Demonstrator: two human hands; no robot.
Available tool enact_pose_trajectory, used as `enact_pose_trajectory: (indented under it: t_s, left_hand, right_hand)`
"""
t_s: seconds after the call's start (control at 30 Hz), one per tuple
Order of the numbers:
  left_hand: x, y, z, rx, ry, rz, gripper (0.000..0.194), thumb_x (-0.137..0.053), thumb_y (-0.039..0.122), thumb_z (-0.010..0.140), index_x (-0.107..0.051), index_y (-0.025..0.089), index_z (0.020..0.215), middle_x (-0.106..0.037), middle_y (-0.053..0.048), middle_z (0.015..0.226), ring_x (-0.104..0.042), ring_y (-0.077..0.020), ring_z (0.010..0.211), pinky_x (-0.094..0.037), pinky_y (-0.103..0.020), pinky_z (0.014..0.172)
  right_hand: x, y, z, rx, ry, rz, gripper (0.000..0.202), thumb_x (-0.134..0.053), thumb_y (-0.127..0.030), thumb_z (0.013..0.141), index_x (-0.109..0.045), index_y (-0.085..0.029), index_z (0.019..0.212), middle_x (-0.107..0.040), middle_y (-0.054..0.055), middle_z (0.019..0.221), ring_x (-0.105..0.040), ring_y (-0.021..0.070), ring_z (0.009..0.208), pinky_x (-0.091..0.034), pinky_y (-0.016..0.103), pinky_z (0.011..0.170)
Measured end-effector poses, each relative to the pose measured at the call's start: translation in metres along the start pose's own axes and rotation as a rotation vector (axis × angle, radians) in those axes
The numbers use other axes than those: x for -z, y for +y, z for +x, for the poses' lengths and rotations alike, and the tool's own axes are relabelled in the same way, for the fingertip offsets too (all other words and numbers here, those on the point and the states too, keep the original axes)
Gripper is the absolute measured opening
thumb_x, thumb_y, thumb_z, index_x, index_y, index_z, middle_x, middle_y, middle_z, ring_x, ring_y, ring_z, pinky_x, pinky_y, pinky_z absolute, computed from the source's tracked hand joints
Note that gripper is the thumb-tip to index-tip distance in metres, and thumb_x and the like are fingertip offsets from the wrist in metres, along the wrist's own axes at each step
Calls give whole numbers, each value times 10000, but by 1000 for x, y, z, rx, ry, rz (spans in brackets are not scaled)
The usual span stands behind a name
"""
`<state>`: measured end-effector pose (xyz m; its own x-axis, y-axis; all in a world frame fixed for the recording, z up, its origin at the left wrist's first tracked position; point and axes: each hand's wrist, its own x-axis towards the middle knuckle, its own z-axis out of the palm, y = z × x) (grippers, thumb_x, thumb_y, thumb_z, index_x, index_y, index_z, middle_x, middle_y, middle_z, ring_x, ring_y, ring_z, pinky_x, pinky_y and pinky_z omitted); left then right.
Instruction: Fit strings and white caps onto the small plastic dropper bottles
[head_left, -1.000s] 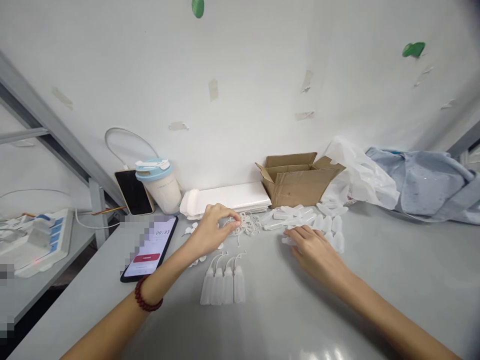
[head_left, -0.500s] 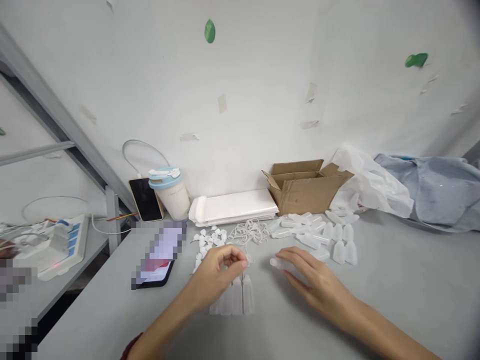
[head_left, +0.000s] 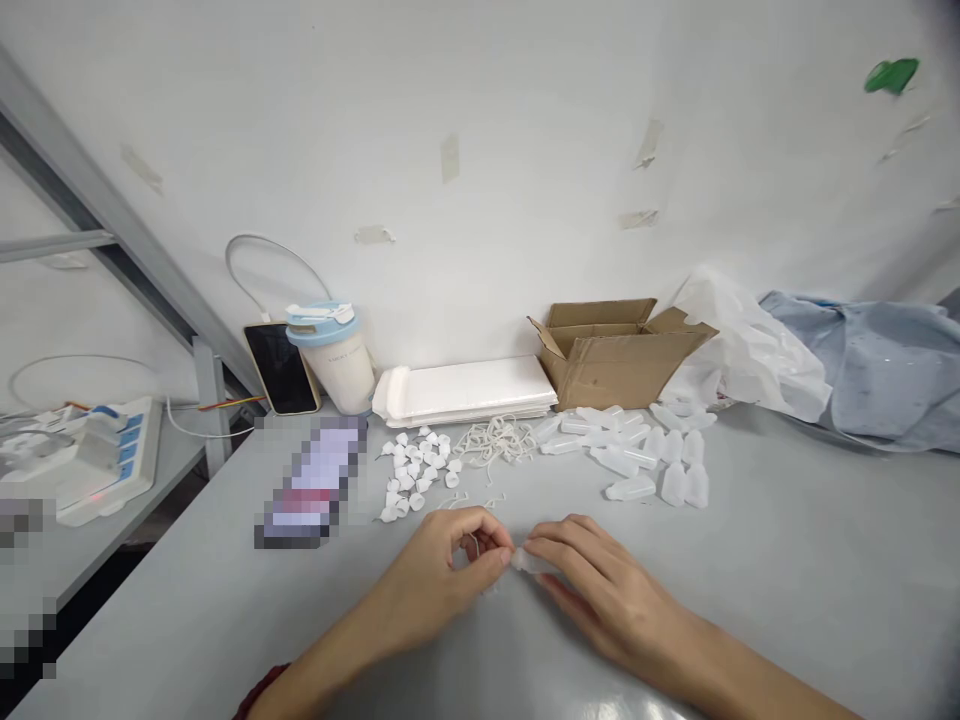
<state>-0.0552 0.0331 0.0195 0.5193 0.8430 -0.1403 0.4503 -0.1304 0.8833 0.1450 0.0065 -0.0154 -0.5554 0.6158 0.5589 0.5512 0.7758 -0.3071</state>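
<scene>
My right hand [head_left: 600,580] is closed around a small translucent plastic bottle [head_left: 534,562], its narrow end pointing left. My left hand [head_left: 457,565] pinches thumb and forefinger together at that narrow end. A thin white cord [head_left: 475,545] shows in the curl of the left fingers, partly hidden. Just beyond this hand, loose cord ends [head_left: 454,500] lie on the table; the row of bottles seen earlier is mostly covered by the hand. Small white caps [head_left: 409,470] are scattered farther back, beside a tangle of white cord loops [head_left: 495,440].
More translucent bottles [head_left: 615,460] lie in a loose pile at right. Behind stand white flat packages [head_left: 472,390], an open cardboard box [head_left: 622,370] and a plastic bag [head_left: 750,350]. A cup [head_left: 337,360], an upright phone [head_left: 281,370] and a blurred-out phone [head_left: 315,480] are at left.
My hands have come together: the bottle in my right hand has moved left to meet my left fingertips. My left hand now covers most of the bottle row. The camera view has shifted slightly.
</scene>
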Motion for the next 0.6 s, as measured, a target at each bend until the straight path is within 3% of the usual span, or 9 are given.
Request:
enact_pose_trajectory:
  t_s: [0.17,0.37,0.6]
  left_hand:
    - [-4,2,-3,-37,74,88,82,-558,226,781,-626,207,823,-619,13,782,-530,-142,730,-428,-253,674]
    - [-12,-4,-3,-253,183,185,106,-557,181,795,-629,196,872,-622,-32,840,-553,-173,813,-451,-294,751]
    - [-19,-4,-9,-256,226,126,177,-567,196,805,-618,229,972,-599,-27,887,-557,-164,806,-470,-296,752]
  right_hand:
    - [-1,-2,-5,-23,-4,42,274,-437,-109,888,-494,-130,1155,-624,118,985,-602,187,880,-554,315,730]
    - [-4,-2,-10,-75,51,129,294,-446,-129,895,-460,-163,1187,-603,109,1034,-617,177,922,-560,285,756]
    - [-5,-3,-10,-120,82,216,290,-461,-139,895,-454,-189,1180,-590,102,1036,-610,181,943,-553,289,767]
